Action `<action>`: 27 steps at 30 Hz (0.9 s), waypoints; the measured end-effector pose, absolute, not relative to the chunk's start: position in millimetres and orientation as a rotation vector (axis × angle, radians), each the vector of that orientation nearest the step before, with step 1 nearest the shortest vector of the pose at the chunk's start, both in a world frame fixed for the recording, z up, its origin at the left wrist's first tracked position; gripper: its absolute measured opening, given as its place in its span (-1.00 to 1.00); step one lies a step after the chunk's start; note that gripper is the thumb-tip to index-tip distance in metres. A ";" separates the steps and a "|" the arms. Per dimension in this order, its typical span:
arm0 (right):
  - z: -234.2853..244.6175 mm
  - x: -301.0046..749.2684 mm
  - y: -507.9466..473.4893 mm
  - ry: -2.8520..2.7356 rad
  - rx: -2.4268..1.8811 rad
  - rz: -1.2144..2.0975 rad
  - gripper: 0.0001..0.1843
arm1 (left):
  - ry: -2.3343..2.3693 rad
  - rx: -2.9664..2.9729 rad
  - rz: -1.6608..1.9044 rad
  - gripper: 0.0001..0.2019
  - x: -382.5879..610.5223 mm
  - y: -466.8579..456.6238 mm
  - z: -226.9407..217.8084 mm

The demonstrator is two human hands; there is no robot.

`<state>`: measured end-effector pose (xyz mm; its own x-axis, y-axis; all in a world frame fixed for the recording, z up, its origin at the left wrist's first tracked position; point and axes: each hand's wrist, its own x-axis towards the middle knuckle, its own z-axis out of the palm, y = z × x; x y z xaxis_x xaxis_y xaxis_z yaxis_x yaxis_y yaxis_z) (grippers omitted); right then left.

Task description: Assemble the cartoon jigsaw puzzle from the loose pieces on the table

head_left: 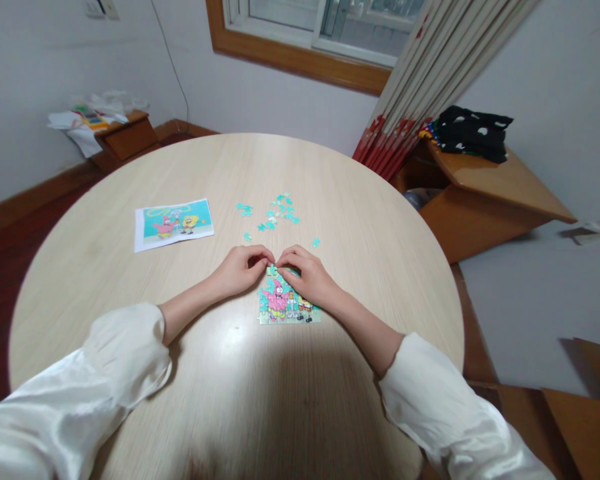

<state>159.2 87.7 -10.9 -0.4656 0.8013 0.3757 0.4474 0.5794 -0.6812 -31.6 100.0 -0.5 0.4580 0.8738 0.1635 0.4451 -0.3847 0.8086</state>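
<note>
A partly assembled jigsaw puzzle [279, 308] lies flat on the round table, showing a pink starfish figure and part of a yellow figure. My left hand [241, 270] reaches its upper edge, thumb and forefinger pinched at a small teal puzzle piece [273, 270]. From the other side, my right hand [306, 275] closes its fingertips at the same piece and covers the puzzle's upper right part. Whether the piece is locked in is too small to tell. Beyond the hands, several loose teal pieces [280, 215] are scattered, with a single one [316, 243] off to the right.
A printed picture [177, 225] of the same cartoon scene lies left on the wooden table [115, 267]. Behind are a window [310, 40] and a curtain [430, 73]. A wooden cabinet [490, 207] with black patterned cloth [475, 133] stands right; a cluttered small cabinet [127, 137] stands left.
</note>
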 end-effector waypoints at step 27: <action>-9.9 158.8 88.2 -2.084 -1.017 0.632 -0.79 | 1.252 1.993 0.833 -0.83 -53.1 107.7 1.4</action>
